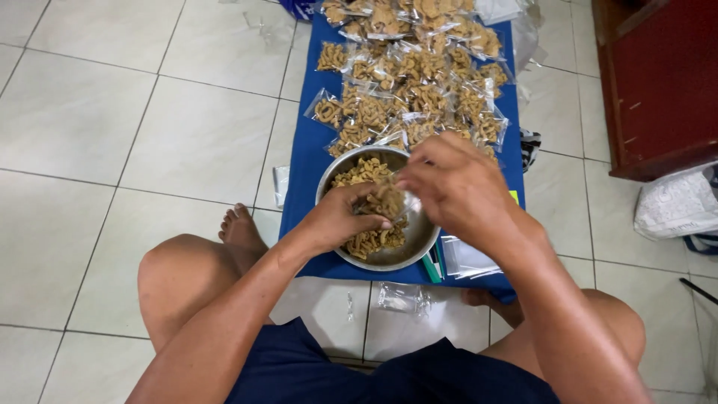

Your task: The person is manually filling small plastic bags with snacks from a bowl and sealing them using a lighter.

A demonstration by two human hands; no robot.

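Snack bag (385, 200), small, clear plastic, part-filled with tan curled fried pieces: being held over the steel bowl (329, 173), between both hands, just above the loose snacks lying in it.

Left hand (340, 218): curling around the bag from the near side, fingers bent and thumb pressing toward them, gripping the bag's lower part. The forearm is crossing in from the lower left, above a bare knee.

Right hand (458, 187): arching over the bag from the right, fingertips drawn together in a pinch at the bag's top edge. Whether a snack piece is sitting between the fingertips cannot be told.

Steel bowl: round, shallow, resting on the near end of the blue cloth (303, 161), holding a heap of loose snacks (357, 173) along its left and near sides, with bare metal showing at the front.

Filled bags (407, 90): many clear packets of the same snack, lying crowded and overlapping on the blue cloth beyond the bowl, reaching to the far end.

Empty clear bags (465, 258): a flat stack lying just right of the bowl at the cloth's near edge; one more (402, 298) is lying on the tiled floor (112, 127) between the knees.

Green pen-like item (432, 268): lying beside the bowl's right rim.

Red wooden cabinet (658, 82): standing at the upper right, well apart.
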